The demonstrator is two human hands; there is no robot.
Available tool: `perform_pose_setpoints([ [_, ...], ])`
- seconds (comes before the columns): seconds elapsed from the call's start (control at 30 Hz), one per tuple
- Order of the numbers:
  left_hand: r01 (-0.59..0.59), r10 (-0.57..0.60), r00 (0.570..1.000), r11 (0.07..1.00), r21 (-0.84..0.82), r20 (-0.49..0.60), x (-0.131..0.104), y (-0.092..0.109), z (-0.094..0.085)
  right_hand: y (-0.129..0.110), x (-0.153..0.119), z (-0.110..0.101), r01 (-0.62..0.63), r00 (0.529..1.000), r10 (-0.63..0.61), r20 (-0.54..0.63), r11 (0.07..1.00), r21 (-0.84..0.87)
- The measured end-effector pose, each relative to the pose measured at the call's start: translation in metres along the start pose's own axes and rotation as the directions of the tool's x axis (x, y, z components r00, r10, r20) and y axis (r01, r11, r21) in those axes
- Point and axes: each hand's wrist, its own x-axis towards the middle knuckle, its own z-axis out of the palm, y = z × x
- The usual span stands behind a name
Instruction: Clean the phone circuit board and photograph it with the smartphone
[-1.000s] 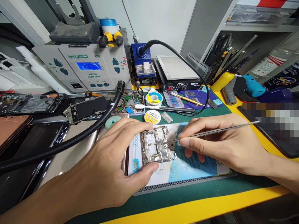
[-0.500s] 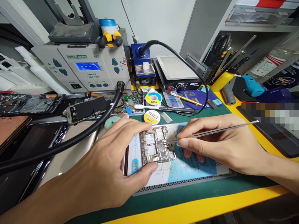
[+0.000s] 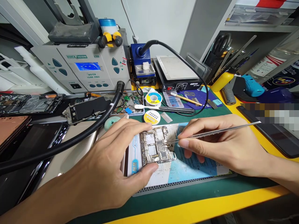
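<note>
A small circuit board (image 3: 161, 149) with metal frames and chips lies on a blue and white printed pad (image 3: 182, 174). My left hand (image 3: 123, 158) spans the board's left side, fingertips at its top edge and thumb at its bottom edge. Between the thumb and fingers of my right hand (image 3: 215, 140) are thin metal tweezers (image 3: 224, 128), pinched and pointing left. Their tips reach the board near its dark chips; whether anything tiny sits between them is too small to tell.
A grey hot-air station (image 3: 81, 67) stands back left, its black hose (image 3: 93, 132) curving down beside my left hand. Behind the pad lie a solder spool (image 3: 153, 98), a round tin (image 3: 151, 117) and a soldering iron (image 3: 173, 109). A black phone (image 3: 268, 133) lies at right.
My right hand and the tweezers have shifted very slightly to the right. My left hand and the board look unchanged.
</note>
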Motion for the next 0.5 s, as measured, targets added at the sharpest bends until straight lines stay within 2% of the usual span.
perform_pose_setpoints([
  [0.23, 0.014, -0.014, 1.0, 1.0, 0.0, 0.001, -0.0002, 0.0012, -0.0002, 0.0025, -0.0002, -0.001, 0.042, 0.999, -0.042, 0.008, 0.999, -0.004],
  [0.5, 0.021, -0.021, 1.0, 1.0, -0.007, -0.011, 0.0002, 0.0014, 0.0009, 0.0011, -0.0027, 0.0007, 0.006, 1.0, -0.006, -0.015, 1.0, 0.005],
])
